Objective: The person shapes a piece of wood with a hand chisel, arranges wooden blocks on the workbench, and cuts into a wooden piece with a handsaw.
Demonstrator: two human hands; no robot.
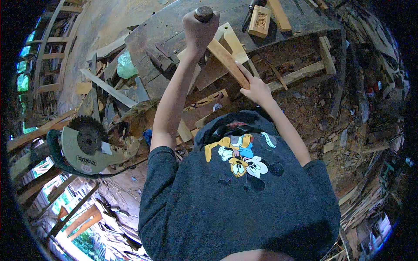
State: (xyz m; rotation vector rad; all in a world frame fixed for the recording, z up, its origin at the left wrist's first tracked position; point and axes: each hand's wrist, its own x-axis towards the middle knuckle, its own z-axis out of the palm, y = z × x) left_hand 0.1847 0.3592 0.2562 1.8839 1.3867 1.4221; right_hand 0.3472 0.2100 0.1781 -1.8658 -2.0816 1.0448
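Note:
My left hand (200,35) is raised over the bench, its fingers wrapped round an upright tool handle with a round, worn top (203,14). Its lower part is hidden beneath the fist, so I cannot tell the kind of tool. My right hand (257,91) grips the near end of a flat wooden bar (228,63), which slants up and left so that its far end comes just below my left fist. Under the bar lies a pale board (235,43) with a small hole near its corner.
The workbench (148,35) carries a wooden block with a rough recess (260,21) and a pale stick (278,15). At left are a circular saw (89,143) with its toothed blade bare and a greenish plastic bag (126,65). Wood scraps (322,139) litter the ground at right.

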